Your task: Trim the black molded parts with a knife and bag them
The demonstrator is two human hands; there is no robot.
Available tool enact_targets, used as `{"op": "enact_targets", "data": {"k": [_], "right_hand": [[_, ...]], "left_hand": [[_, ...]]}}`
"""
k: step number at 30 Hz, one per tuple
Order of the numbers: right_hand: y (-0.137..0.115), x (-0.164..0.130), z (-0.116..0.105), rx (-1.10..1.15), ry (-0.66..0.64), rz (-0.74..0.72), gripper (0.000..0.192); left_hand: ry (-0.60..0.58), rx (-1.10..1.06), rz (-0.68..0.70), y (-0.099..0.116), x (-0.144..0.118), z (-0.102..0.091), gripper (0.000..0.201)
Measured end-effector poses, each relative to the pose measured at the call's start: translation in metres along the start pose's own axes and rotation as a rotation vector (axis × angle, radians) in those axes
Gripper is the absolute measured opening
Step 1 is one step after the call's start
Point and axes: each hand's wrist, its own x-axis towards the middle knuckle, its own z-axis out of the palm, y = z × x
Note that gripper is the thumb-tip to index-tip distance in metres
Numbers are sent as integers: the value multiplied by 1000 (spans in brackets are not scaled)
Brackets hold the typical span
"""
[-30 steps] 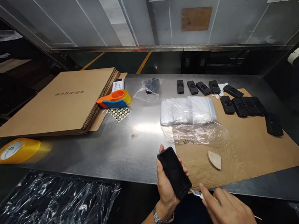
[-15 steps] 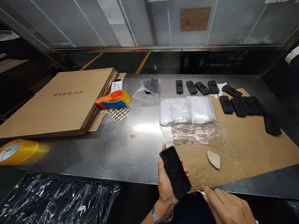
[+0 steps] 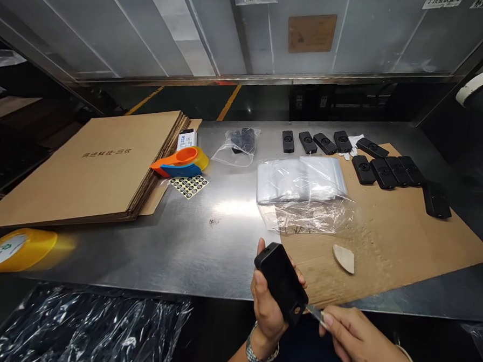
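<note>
My left hand, with a metal-band watch at its wrist, is wrapped round a black plastic housing. The housing is tilted, and a small round hole shows near its lower end. In my right hand is a small knife, pinched between the fingers. Its thin blade points left and reaches the housing's lower right edge; whether it touches cannot be told. Most of the knife's handle is hidden by the fingers. Beyond my hands, a tan wedge-shaped piece lies on a cardboard sheet.
Several similar black housings lie at the back right. A stack of clear plastic bags sits mid-table. To the left are flat cartons, an orange-and-blue tape dispenser, a sticker sheet and a yellow tape roll.
My left hand has turned the black housing, so its upper end face and the lower hole now show. The knife in my right hand has come up to the housing's edge.
</note>
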Motion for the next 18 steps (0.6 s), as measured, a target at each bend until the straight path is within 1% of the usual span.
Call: {"op": "enact_targets", "data": {"k": [2, 3, 4, 5, 6, 7, 8, 10, 11, 12, 14, 15, 18], "right_hand": [[-3, 0, 1, 283, -229, 91, 44], [-4, -1, 1, 368, -304, 102, 45], [-5, -2, 1, 418, -336, 92, 45], [-6, -3, 0, 442, -327, 67, 45], [-7, -4, -1, 442, -281, 32, 44], [-8, -5, -2, 402, -199, -13, 42], [-9, -5, -4, 318, -88, -69, 39], [-12, -3, -6, 57, 140, -200, 29], [-14, -2, -7, -85, 217, -266, 25], [-16, 1, -7, -217, 263, -327, 23], [-19, 7, -6, -413, 263, -414, 23], [-20, 10, -5, -486, 245, -436, 23], [-21, 15, -2, -628, 222, -443, 27]], "left_hand": [[-17, -10, 14, -1, 1, 0, 61], [-20, -16, -7, -1, 2, 0, 60], [-16, -21, -44, 0, 4, 0, 59], [-7, -23, -90, 1, 6, 0, 58], [10, -24, -145, 1, 9, -1, 57], [34, -23, -206, 1, 11, -1, 55], [61, -24, -277, 0, 13, -2, 53], [94, -27, -475, -4, 15, -5, 49], [94, -29, -584, -7, 15, -6, 49], [91, -33, -681, -11, 14, -7, 50], [92, -30, -807, -19, 12, -8, 51], [103, -19, -831, -22, 10, -8, 51], [136, 24, -817, -27, 5, -8, 50]]}}
